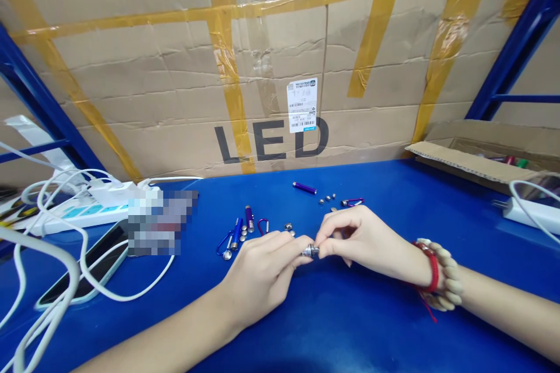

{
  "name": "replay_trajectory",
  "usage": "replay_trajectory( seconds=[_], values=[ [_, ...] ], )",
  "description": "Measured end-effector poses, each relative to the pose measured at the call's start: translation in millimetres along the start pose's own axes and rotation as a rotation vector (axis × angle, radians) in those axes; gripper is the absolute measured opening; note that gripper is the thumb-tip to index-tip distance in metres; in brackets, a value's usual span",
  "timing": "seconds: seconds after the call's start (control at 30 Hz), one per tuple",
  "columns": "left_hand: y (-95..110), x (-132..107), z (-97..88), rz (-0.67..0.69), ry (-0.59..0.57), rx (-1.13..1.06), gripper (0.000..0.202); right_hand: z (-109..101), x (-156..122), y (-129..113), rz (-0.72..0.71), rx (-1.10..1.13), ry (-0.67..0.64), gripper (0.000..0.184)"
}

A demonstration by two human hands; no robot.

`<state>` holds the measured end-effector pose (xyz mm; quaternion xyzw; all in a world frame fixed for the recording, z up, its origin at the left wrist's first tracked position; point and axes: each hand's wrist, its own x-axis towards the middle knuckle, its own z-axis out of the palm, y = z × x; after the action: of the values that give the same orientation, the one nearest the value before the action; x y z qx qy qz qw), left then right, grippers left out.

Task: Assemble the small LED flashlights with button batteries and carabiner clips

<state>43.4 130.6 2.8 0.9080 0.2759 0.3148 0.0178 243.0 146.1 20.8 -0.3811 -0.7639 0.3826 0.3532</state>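
Between my two hands is a small silver ribbed metal part [310, 251], low over the blue tabletop. My left hand [266, 268] is closed, pinching its left end between thumb and forefinger. At its right end the fingertips of my right hand [356, 239] are pinched too, so much of the part is hidden. Just beyond my left hand lie a blue mini flashlight tube [237, 234], a purple tube [249, 218], a blue carabiner clip [224, 243], a red carabiner clip [263, 226] and several button cells [244, 233]. Past my right hand rests a purple carabiner clip [352, 202].
Farther back lie another purple tube [304, 188] and small silver pieces [328, 198]. White cables, a power strip [79, 210] and a phone [83, 268] crowd the left. An open cardboard box [472, 166] and a white adapter [531, 215] stand right. Taped cardboard [175, 93] walls the back.
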Motion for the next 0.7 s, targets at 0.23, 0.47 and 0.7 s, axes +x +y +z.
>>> replay_trajectory(
  seconds=[0.23,0.47,0.7],
  values=[
    [3,4,0.5,-0.105,0.043,-0.143,0.025,2,0,2,0.125,0.156,-0.009,0.023],
    [8,7,1.6,-0.219,0.103,-0.210,0.032,0,4,-5,0.202,0.283,-0.018,0.026],
    [10,11,0.4,-0.259,0.130,-0.255,0.027,-1,3,-2,0.184,0.072,0.056,0.030]
  ],
)
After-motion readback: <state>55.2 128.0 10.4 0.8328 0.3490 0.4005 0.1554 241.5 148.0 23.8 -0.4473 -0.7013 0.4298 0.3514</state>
